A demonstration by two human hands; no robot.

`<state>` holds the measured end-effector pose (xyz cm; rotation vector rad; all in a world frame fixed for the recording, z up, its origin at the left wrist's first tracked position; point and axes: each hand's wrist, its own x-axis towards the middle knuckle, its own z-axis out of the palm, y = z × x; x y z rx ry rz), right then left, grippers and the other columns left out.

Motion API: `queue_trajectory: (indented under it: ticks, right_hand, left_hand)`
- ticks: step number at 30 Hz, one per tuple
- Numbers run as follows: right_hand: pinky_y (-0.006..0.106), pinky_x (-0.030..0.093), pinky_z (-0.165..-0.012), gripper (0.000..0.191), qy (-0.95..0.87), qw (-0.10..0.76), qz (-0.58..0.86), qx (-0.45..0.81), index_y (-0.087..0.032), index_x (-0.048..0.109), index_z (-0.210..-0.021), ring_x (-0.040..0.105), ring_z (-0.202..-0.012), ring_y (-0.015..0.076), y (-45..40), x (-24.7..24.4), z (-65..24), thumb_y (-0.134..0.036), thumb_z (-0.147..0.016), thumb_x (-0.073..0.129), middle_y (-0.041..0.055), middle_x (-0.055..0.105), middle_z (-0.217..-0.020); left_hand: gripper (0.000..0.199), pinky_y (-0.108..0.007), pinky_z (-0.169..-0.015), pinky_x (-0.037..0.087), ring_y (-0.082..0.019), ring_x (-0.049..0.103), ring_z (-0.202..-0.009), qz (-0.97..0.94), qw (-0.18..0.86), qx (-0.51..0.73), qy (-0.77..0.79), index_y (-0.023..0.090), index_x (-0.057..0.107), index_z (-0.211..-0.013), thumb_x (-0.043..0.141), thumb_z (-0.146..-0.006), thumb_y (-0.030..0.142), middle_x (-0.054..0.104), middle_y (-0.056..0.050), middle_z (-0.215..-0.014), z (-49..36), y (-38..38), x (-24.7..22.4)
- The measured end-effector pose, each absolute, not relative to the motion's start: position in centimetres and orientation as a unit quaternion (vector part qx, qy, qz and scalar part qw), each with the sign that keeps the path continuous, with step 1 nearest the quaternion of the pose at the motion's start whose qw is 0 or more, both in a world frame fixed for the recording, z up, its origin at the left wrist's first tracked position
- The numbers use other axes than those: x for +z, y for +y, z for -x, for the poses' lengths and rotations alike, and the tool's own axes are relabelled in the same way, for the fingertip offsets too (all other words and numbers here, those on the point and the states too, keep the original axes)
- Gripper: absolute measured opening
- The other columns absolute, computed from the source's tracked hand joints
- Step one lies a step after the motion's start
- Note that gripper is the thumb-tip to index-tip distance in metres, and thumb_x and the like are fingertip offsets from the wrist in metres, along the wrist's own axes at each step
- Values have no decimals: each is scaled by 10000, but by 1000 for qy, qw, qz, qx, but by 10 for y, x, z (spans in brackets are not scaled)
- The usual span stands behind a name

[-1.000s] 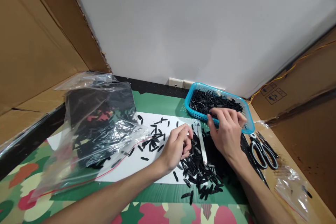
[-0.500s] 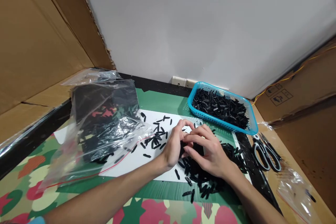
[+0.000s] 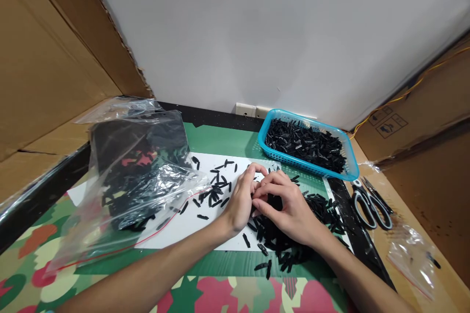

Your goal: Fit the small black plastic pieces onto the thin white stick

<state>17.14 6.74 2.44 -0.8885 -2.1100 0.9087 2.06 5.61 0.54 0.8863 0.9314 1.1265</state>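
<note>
My left hand point(image 3: 240, 200) and my right hand point(image 3: 284, 203) meet over the right part of a white sheet point(image 3: 165, 237). The fingers of both are bent and drawn together at the tips; anything between them is too small or hidden to name. Under and beside my right hand lies a heap of small black pieces point(image 3: 290, 254). More loose black pieces point(image 3: 216, 193) are scattered on the sheet to the left of my left hand. Behind my right hand, a blue basket point(image 3: 352, 159) holds many similar black pieces point(image 3: 304, 144).
A clear zip bag point(image 3: 147, 195) with a red seal line lies at the left over the sheet. Scissors point(image 3: 370, 205) rest at the right, near a small plastic bag point(image 3: 413, 259). Cardboard point(image 3: 55, 49) stands at the left; a wall point(image 3: 257, 34) with sockets rises behind.
The view has shifted slightly. My right hand's fingers have drawn closer to my left hand's fingertips, and the dark gap between the hands has narrowed.
</note>
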Motion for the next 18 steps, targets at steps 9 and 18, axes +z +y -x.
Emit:
queue_trajectory:
  ticks: [9,18]
  right_hand:
    - [333,465,-800,165,-731,418,390,373,-203,725,-868,612,-868,193,74,22,-174,-235,-1002,635,36,667,-894]
    - [297,409,-680,308,-672,430,454,395,-188,669,-788,533,-735,167,88,14,-182,-400,-1007,628,13,615,-776]
  left_hand:
    - [363,-138,-359,280,-95,339,-416,-376,676,492,401,256,475,-1027,439,-1003,617,417,95,-529,-21,56,6]
    - [329,-146,-365,263,-65,293,-397,-420,682,460,383,227,451,-861,536,-999,514,422,92,-513,-20,56,9]
